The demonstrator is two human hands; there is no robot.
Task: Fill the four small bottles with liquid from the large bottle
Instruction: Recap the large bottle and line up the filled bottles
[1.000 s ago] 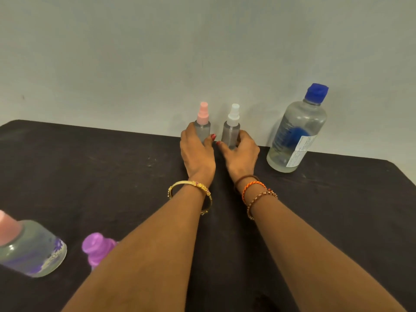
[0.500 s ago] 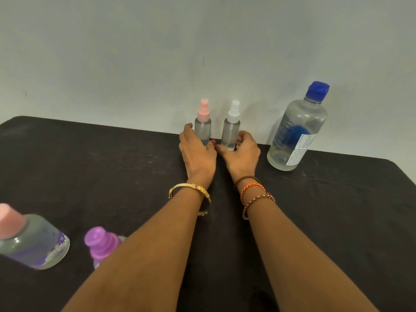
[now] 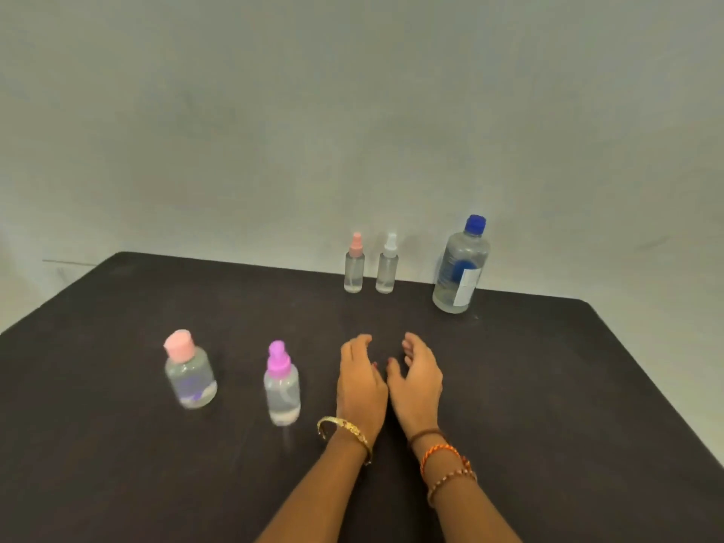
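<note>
large bottle [image 3: 461,268]: clear glossy plastic | table [image 3: 548,386]: matt black cloth

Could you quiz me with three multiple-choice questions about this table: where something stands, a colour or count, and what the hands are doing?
1. Where does the large clear bottle with the blue cap stand?
A. far right, by the wall
B. near left corner
C. between the hands

2. How many small bottles stand on the black table?
A. two
B. four
C. six

3. What are the left hand and the right hand holding?
A. a bottle each
B. one cap
C. nothing

Answers: 1 A, it stands at the back right. 2 B, two slim sprayers at the back, two squat bottles near left. 3 C, both hands' fingers hang loose above the table.
</note>
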